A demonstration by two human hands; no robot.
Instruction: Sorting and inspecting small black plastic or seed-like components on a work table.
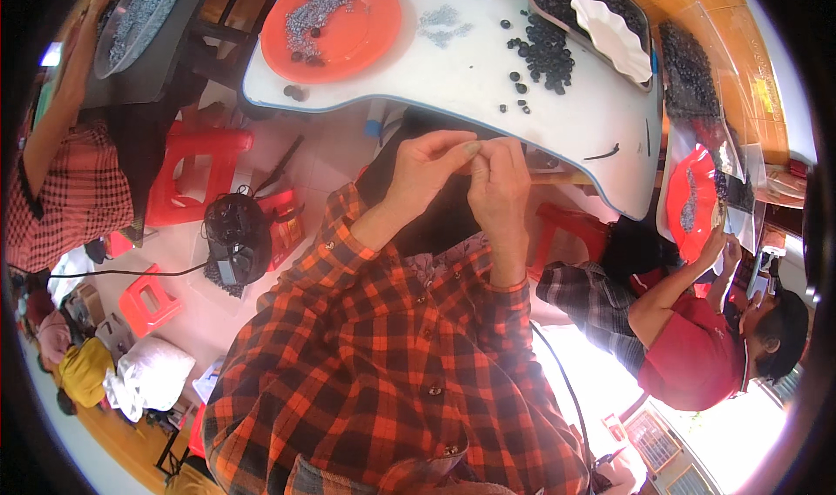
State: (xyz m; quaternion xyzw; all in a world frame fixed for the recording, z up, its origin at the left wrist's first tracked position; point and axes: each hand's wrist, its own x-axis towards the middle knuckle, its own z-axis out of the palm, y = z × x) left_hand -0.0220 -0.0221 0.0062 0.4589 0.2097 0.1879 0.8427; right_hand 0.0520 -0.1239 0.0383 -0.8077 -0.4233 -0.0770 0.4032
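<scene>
Our left hand (427,168) and right hand (498,181) meet fingertip to fingertip just under the white table (575,121) edge, both pinched narrow on something too small to make out (equally near it). Beyond, black beads (544,53) lie scattered toward the right hand's side, with the orange plate (366,33) farther left.

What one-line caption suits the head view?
Both hands, left hand and right hand, pinch together below a white table with black beads and an orange plate.
</scene>
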